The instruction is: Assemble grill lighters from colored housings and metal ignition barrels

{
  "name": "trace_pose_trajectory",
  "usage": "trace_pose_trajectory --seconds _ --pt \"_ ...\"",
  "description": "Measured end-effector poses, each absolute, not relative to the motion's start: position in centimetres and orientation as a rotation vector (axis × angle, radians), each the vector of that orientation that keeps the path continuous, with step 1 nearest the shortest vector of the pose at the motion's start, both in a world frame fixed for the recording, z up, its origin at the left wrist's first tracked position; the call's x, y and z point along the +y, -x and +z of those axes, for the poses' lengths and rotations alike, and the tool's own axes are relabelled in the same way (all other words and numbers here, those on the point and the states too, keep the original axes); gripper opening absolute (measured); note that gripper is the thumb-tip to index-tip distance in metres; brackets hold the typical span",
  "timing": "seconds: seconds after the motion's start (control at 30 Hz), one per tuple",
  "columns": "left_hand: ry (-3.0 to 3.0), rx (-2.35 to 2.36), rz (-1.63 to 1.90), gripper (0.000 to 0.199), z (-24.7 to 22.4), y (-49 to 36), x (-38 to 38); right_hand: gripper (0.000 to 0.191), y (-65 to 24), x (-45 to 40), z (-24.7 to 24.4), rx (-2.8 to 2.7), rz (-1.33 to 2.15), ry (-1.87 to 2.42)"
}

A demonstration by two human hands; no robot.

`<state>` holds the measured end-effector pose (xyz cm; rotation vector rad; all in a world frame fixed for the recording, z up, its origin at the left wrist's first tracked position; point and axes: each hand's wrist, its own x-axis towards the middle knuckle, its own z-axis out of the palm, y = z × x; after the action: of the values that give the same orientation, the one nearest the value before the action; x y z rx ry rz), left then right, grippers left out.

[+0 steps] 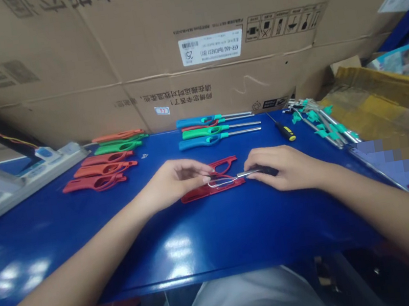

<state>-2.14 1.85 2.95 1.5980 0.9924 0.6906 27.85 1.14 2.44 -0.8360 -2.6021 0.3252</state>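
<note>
Red plastic lighter casing (213, 189) lies flat on the blue desk (188, 243), with a thin wire loop (220, 183) across it and a red frame part (225, 164) rising just behind it. The left hand (174, 182) sits just left of the casing, narrow and curled, its fingertips (206, 178) at the red parts; whether they grip anything, I cannot tell. The right hand (288, 168) sits just right of the casing, closed narrow around a black-ended metal rod (263, 170), whose tip reaches over the casing. Left of the casing lie three red lighter shells (99, 176), with green and orange shells (117, 143) behind them and a white power strip (33, 177) further left. Behind the casing are blue and green long-nosed lighters (216, 130). Behind and to its right lie a yellow-handled screwdriver (285, 131) and a bundle of metal rods with green fittings (319, 122). A large cardboard carton (187, 47) stands beyond the desk, behind the casing, and a blurred patch hides the desk's far right corner
</note>
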Motion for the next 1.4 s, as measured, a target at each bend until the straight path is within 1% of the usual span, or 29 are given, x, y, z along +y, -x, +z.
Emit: trace_pose_trajectory --seconds 0.17,0.37,0.7,0.97,1.4 --pt "-1.911 1.038 0.661 0.024 3.0 2.1 1.4 0.013 -27.8 1.2 2.5 -2.644 0.393 0.874" --pt "-2.260 1.103 0.597 0.021 3.5 1.8 0.7 0.022 -28.0 1.2 2.4 -2.644 0.513 0.860" --pt "-2.494 1.047 0.588 0.020 3.0 2.2 0.9 0.024 -28.4 1.3 2.9 -2.710 0.416 0.871" --pt "-2.611 1.027 0.617 0.019 3.1 2.1 0.8 0.020 -28.3 1.4 2.5 -2.746 0.203 0.860" --pt "-2.538 1.077 0.640 0.016 2.7 1.9 0.9 0.013 -27.5 1.4 2.3 -2.684 0.255 1.002"
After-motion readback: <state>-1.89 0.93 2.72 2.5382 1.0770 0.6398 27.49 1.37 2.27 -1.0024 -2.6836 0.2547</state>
